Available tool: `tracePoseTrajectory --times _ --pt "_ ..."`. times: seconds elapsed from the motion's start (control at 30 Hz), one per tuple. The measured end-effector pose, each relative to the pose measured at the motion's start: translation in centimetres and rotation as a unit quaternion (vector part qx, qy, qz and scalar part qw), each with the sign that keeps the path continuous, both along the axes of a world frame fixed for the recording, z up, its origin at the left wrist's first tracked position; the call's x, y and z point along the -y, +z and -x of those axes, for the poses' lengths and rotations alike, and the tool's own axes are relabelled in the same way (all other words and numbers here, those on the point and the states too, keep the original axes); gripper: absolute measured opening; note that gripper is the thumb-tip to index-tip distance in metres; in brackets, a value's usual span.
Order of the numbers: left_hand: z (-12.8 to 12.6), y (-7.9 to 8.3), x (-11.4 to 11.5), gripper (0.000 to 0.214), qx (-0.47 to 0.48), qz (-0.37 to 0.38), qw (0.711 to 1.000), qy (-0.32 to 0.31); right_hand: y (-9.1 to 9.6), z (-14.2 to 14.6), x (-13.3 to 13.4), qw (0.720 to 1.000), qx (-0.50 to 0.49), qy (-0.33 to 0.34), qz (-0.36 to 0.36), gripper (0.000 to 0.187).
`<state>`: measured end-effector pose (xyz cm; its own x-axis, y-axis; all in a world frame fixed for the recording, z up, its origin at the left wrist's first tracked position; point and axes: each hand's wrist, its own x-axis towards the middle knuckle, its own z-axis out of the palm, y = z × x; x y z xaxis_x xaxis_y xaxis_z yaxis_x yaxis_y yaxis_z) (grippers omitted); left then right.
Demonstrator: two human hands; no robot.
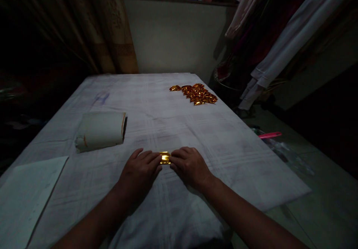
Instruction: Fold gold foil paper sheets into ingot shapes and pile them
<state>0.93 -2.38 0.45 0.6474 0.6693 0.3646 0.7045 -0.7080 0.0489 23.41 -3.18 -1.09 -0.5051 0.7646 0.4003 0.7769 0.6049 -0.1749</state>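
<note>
A small piece of shiny gold foil (165,157) lies on the white cloth (173,122) between my two hands. My left hand (140,170) rests palm down with its fingertips pressed on the foil's left edge. My right hand (188,165) mirrors it, fingertips pinching the foil's right edge. Both hands have their fingers curled and closed on the piece. A heap of folded gold foil pieces (197,93) sits further away, toward the far right of the cloth.
A grey roll of paper or card (100,131) lies to the left. A white sheet (25,197) covers the near left corner. Clothes (268,44) hang at the right, a curtain (92,25) at the left. A pink object (270,135) lies on the floor beside the cloth's right edge.
</note>
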Motion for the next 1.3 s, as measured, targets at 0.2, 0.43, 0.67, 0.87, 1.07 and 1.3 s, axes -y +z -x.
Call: tracePoseTrajectory --times 0.2,0.43,0.67,0.87,1.07,1.3 --pt "1.9 -1.4 1.3 0.052 -0.048 0.036 0.998 -0.009 0.7 1.4 1.2 0.998 0.004 -0.010 0.058 0.042" --pt "2.1 -1.4 1.5 0.061 -0.075 0.055 0.996 0.005 1.2 2.3 0.9 0.978 0.064 0.003 0.200 0.066" --pt "3.9 -1.6 1.7 0.064 -0.093 0.086 0.992 -0.009 1.8 -0.5 1.7 0.971 0.078 -0.031 0.225 0.065" --pt "5.9 -1.4 1.9 0.061 -0.085 0.085 0.993 -0.002 1.8 -0.9 1.8 0.971 0.074 -0.038 0.226 0.062" --pt "2.6 1.6 0.5 0.031 -0.008 0.118 0.991 0.057 1.4 -0.8 1.9 0.976 0.053 -0.069 0.198 0.057" --pt "0.7 1.9 -0.3 0.022 0.036 0.129 0.987 0.086 0.7 -1.0 2.0 0.981 -0.001 -0.098 0.168 0.051"
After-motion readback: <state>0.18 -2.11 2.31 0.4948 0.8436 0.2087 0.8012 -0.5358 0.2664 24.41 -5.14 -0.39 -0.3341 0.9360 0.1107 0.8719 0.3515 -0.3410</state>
